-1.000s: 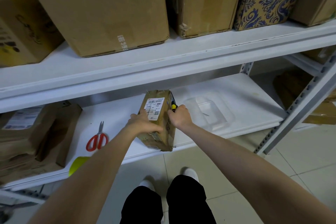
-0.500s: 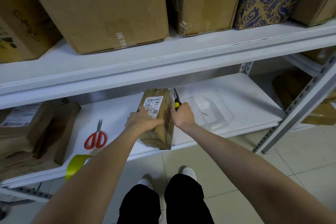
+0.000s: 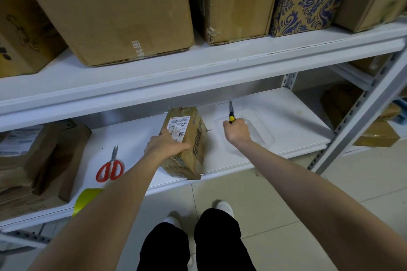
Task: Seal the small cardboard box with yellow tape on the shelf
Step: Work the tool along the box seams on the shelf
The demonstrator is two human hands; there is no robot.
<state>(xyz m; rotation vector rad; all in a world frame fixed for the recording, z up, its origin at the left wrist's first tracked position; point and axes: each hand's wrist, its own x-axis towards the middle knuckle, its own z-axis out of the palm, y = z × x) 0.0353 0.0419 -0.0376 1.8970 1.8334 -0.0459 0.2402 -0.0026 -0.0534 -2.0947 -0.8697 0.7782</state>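
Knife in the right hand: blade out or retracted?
Out. The knife shows a dark blade sticking up past its yellow collar, above the right hand, apart from the box.

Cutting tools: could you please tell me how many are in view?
2. The red-handled scissors lie on the lower shelf, left of the small box; the knife is gripped in the right hand, right of that box. More may be hidden.

place: storeroom | evidence: white metal shelving (image 3: 220,59), stacked cardboard cartons (image 3: 110,6), labelled parcels (image 3: 19,141)
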